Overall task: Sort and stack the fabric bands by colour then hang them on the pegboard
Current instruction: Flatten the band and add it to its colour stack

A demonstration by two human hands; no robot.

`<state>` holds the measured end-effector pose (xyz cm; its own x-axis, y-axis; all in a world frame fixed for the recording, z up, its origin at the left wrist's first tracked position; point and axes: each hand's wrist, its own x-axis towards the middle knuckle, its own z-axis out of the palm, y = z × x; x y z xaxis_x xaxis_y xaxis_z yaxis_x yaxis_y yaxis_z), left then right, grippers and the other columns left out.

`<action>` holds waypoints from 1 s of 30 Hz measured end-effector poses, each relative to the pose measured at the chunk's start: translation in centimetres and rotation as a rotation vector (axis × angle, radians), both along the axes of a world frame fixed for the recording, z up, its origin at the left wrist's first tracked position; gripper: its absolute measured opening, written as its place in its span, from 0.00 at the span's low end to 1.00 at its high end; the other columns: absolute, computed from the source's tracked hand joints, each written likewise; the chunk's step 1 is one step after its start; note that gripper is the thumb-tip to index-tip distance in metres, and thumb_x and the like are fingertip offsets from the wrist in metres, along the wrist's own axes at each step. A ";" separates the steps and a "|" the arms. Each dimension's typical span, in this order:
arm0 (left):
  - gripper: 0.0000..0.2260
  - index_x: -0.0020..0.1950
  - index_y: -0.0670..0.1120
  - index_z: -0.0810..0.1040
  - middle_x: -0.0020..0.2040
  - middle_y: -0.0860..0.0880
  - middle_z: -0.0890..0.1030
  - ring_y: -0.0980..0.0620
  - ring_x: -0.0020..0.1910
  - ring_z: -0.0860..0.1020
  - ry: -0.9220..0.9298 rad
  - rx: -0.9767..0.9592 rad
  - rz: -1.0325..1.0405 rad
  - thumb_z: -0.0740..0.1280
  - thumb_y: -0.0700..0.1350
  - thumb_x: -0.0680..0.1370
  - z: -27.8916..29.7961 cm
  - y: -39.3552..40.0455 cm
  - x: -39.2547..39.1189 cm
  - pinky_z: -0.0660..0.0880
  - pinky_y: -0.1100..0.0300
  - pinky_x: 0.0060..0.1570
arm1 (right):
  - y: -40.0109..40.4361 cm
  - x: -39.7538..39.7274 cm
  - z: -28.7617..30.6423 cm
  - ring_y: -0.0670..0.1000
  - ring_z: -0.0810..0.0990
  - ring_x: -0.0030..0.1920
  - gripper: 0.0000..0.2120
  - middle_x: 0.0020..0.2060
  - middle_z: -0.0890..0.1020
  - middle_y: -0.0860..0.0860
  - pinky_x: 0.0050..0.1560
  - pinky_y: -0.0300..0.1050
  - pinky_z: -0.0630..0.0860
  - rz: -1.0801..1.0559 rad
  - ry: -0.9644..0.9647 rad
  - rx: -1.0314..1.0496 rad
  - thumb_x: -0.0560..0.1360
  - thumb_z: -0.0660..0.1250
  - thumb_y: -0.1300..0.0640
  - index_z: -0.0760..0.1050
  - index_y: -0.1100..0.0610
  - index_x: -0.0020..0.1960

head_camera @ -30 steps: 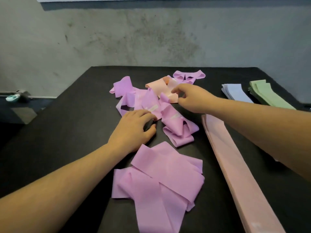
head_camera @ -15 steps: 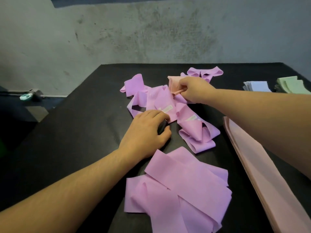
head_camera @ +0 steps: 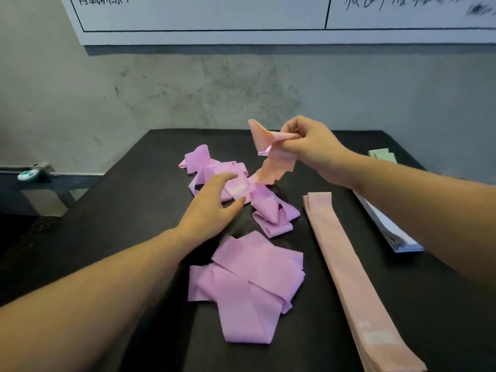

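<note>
We pinch the crumpled peach fabric band (head_camera: 271,154) in right-hand fingers (head_camera: 288,145); the flat peach stack (head_camera: 349,267) lies lower right, long axis toward us; left hand (head_camera: 212,208) spread on the purple tangle (head_camera: 241,186).

Black counter (head_camera: 112,224) stood against a stained grey wall (head_camera: 188,89), whiteboard (head_camera: 204,20) above bore handwriting, small teal object (head_camera: 26,175) lay left.

Crumpled peach band (head_camera: 276,154) lifted above tangled pink bands (head_camera: 241,189).
</note>
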<state>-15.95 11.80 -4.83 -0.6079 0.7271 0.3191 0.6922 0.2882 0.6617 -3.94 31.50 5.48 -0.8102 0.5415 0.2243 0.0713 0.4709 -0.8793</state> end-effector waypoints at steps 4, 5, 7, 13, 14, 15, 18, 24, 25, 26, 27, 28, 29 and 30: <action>0.38 0.74 0.58 0.63 0.68 0.57 0.71 0.63 0.67 0.71 -0.270 0.269 -0.068 0.72 0.63 0.67 5.1 -0.5 3.6 0.66 0.74 0.61 | -3.0 3.5 3.2 0.50 0.79 0.44 0.09 0.42 0.79 0.51 0.50 0.50 0.76 0.148 0.042 -0.147 0.75 0.73 0.64 0.75 0.54 0.47; 0.39 0.75 0.56 0.62 0.68 0.56 0.71 0.63 0.67 0.72 -0.291 0.318 -0.097 0.72 0.63 0.67 6.5 -0.7 4.6 0.67 0.73 0.61 | -3.9 4.4 4.0 0.51 0.80 0.46 0.09 0.44 0.80 0.52 0.53 0.53 0.78 0.185 0.044 -0.189 0.76 0.73 0.64 0.74 0.55 0.49; 0.32 0.73 0.52 0.63 0.64 0.54 0.74 0.64 0.61 0.77 -0.338 0.416 -0.165 0.74 0.54 0.73 9.2 -1.2 6.6 0.73 0.68 0.58 | -5.7 6.1 5.2 0.52 0.82 0.48 0.09 0.45 0.80 0.53 0.60 0.59 0.78 0.235 0.051 -0.246 0.76 0.72 0.65 0.74 0.57 0.52; 0.07 0.58 0.46 0.77 0.46 0.46 0.84 0.49 0.44 0.84 -0.531 0.584 -0.113 0.70 0.46 0.81 14.1 -3.4 11.8 0.83 0.54 0.44 | -10.0 10.7 6.9 0.57 0.85 0.51 0.11 0.52 0.84 0.60 0.57 0.57 0.81 0.256 0.046 -0.260 0.79 0.69 0.61 0.77 0.61 0.61; 0.05 0.56 0.47 0.78 0.44 0.47 0.84 0.49 0.42 0.84 -0.547 0.576 -0.081 0.69 0.46 0.82 14.4 -3.9 12.3 0.83 0.56 0.40 | -10.5 11.4 7.0 0.58 0.84 0.51 0.11 0.54 0.84 0.60 0.57 0.58 0.80 0.243 0.048 -0.261 0.80 0.68 0.60 0.78 0.60 0.61; 0.04 0.55 0.48 0.79 0.42 0.47 0.85 0.49 0.40 0.84 -0.579 0.562 -0.064 0.68 0.46 0.82 14.6 -4.6 13.0 0.81 0.58 0.38 | -11.0 12.1 7.1 0.58 0.84 0.51 0.10 0.55 0.83 0.60 0.56 0.59 0.80 0.227 0.046 -0.262 0.80 0.67 0.60 0.78 0.59 0.61; 0.03 0.53 0.48 0.79 0.40 0.48 0.84 0.47 0.37 0.83 -0.694 0.529 -0.054 0.67 0.46 0.83 15.4 -6.3 14.7 0.80 0.57 0.36 | -12.4 14.0 6.8 0.57 0.83 0.51 0.10 0.57 0.83 0.59 0.56 0.60 0.80 0.220 0.018 -0.288 0.82 0.66 0.57 0.79 0.54 0.62; 0.06 0.54 0.49 0.79 0.42 0.48 0.85 0.47 0.39 0.84 -0.796 0.542 -0.086 0.66 0.50 0.83 17.1 -9.3 18.3 0.78 0.53 0.37 | -15.1 18.0 6.0 0.48 0.85 0.52 0.16 0.53 0.83 0.44 0.58 0.58 0.81 0.185 -0.006 -0.264 0.79 0.70 0.52 0.74 0.40 0.65; 0.07 0.54 0.49 0.79 0.41 0.48 0.84 0.47 0.40 0.84 -0.815 0.549 -0.092 0.66 0.51 0.83 17.5 -9.7 18.7 0.77 0.53 0.38 | -15.5 18.7 5.9 0.48 0.85 0.53 0.18 0.54 0.83 0.43 0.60 0.58 0.80 0.192 -0.011 -0.252 0.78 0.70 0.50 0.73 0.39 0.66; 0.07 0.54 0.49 0.78 0.42 0.48 0.84 0.47 0.40 0.84 -0.836 0.554 -0.093 0.66 0.51 0.83 17.8 -10.1 19.1 0.77 0.53 0.39 | -15.8 19.4 5.9 0.48 0.85 0.54 0.20 0.54 0.84 0.43 0.61 0.58 0.80 0.210 -0.011 -0.255 0.78 0.70 0.50 0.72 0.39 0.68; 0.07 0.54 0.49 0.78 0.42 0.48 0.84 0.46 0.41 0.84 -0.861 0.557 -0.093 0.65 0.52 0.83 18.2 -10.5 19.6 0.77 0.54 0.39 | -16.2 20.2 5.8 0.49 0.85 0.54 0.22 0.54 0.84 0.43 0.61 0.57 0.80 0.236 -0.006 -0.266 0.78 0.70 0.51 0.70 0.39 0.69; 0.08 0.55 0.49 0.78 0.42 0.48 0.83 0.47 0.41 0.84 -0.885 0.560 -0.092 0.65 0.52 0.83 18.5 -10.8 20.0 0.77 0.56 0.38 | -16.4 20.9 5.8 0.49 0.85 0.54 0.24 0.53 0.85 0.43 0.60 0.55 0.81 0.258 -0.005 -0.273 0.78 0.70 0.53 0.68 0.39 0.71; 0.08 0.56 0.48 0.78 0.42 0.48 0.83 0.47 0.41 0.84 -0.917 0.565 -0.093 0.64 0.51 0.84 18.8 -11.1 20.3 0.78 0.56 0.37 | -16.7 21.6 5.9 0.50 0.85 0.54 0.26 0.52 0.85 0.44 0.58 0.53 0.81 0.277 -0.006 -0.272 0.79 0.70 0.55 0.66 0.38 0.72; 0.08 0.56 0.47 0.78 0.42 0.48 0.82 0.48 0.40 0.84 -0.942 0.567 -0.096 0.64 0.51 0.84 19.0 -11.4 20.6 0.79 0.56 0.36 | -17.0 22.4 6.0 0.50 0.85 0.54 0.28 0.50 0.86 0.45 0.55 0.49 0.82 0.293 -0.006 -0.269 0.79 0.69 0.58 0.65 0.37 0.72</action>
<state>4.63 0.40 14.17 -0.7319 0.6788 0.0596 -0.1556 -0.2516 0.9552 18.47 14.50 11.44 -0.9400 0.3260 0.1011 -0.0266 0.2253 -0.9739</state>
